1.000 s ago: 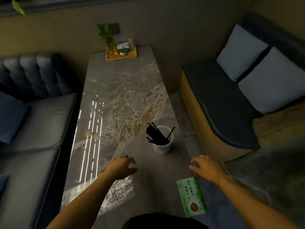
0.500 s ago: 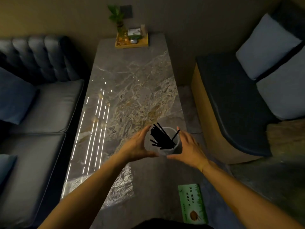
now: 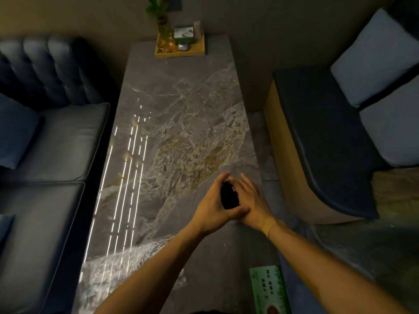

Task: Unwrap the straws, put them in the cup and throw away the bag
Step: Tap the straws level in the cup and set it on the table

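Note the left hand [image 3: 212, 206] and right hand [image 3: 252, 200] closed toward each other as one grip, palms pressed against the dark bundle of straws [image 3: 229, 197], thumbs crossed on the near side, fingertips nearly meeting on the far side. Take the straws as sitting between the palms, over the right part of the tabletop [image 3: 181, 105]. Of the cup, hidden under the grip, expect only a pale sliver by the far fingertips, too small to be sure of. Judge the step as gathering loose straws into a tidy upright bunch in the cup. Squeeze gently and evenly from both sides, so as not to bend thin straws or tip a light cup. Hold the heels of the palms low, near the rim, and steady the cup while closing in. Tap the tops level with flat fingers rather than pushing hard. Open the grip slowly, one hand at a time, and watch for any straw springing out or leaning over the rim. Mind the tabletop edge just right of the grip, and avoid nudging the cup that way. Afterwards look to the green packet [image 3: 269, 288], well nearer than the grip and slightly right, at the tabletop edge; cannot tell from here whether that is the bag to throw away.
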Demonstrator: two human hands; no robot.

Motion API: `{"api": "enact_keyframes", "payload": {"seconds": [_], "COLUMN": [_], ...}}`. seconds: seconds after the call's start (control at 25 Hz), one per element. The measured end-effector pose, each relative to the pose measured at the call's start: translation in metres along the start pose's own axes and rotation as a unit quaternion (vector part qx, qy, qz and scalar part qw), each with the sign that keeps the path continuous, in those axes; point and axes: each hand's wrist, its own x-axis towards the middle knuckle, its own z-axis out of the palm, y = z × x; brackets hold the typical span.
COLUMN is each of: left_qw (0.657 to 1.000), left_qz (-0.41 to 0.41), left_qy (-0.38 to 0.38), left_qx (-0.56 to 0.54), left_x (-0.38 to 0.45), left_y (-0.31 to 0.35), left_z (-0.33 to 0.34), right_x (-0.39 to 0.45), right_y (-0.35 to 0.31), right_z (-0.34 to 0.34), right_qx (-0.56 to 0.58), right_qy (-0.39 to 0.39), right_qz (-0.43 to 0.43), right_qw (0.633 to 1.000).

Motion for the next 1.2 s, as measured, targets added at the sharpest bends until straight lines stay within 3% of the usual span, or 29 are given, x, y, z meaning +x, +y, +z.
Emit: {"api": "enact_keyframes", "payload": {"seconds": [0.08,0.16,0.2,0.36,0.48,0.6,0.8,0.84,0.92,1.04,1.12,1.2], "left_qw": [0.998,0.997,0.996,0.994,0.986,0.981,0.944,0.955,0.992,0.989,0.988,0.997], "left_qz": [-0.009,-0.009,-0.004,0.066,0.114,0.107,0.143,0.140,0.092,-0.003,-0.027,-0.001], "left_qy": [0.033,0.058,0.065,0.085,0.100,0.094,0.047,0.027,0.013,0.068,0.072,0.058], "left_qx": [-0.045,-0.059,-0.053,0.019,0.062,0.131,0.292,0.260,0.087,-0.134,-0.134,-0.049], "left_x": [0.001,0.002,0.003,0.006,0.005,0.003,0.003,0.003,0.002,-0.001,-0.007,-0.012], "left_y": [0.006,0.012,0.014,0.015,0.009,0.001,-0.003,-0.003,0.000,-0.007,-0.018,-0.021], "left_z": [0.007,0.014,0.016,0.017,0.016,0.016,0.010,0.009,0.007,0.001,-0.004,-0.007], "right_x": [0.003,0.003,0.003,0.000,-0.002,-0.003,-0.003,-0.001,0.003,0.003,0.002,0.003], "right_y": [-0.004,-0.007,-0.007,-0.012,-0.018,-0.019,-0.014,-0.015,-0.017,-0.015,-0.013,-0.014], "right_z": [0.007,0.015,0.018,0.013,0.013,0.010,0.016,0.016,0.014,0.012,0.015,0.014], "right_qx": [0.022,-0.033,-0.038,0.122,0.068,-0.003,-0.064,-0.084,-0.068,-0.036,-0.052,-0.054], "right_qy": [0.020,0.059,0.086,0.167,0.238,0.165,0.075,0.066,0.079,0.109,0.120,0.123], "right_qz": [-0.006,-0.019,-0.028,-0.005,-0.023,-0.016,0.009,0.012,0.033,0.019,-0.002,-0.004], "right_qw": [1.000,0.998,0.995,0.978,0.969,0.986,0.995,0.994,0.994,0.993,0.991,0.991]}}
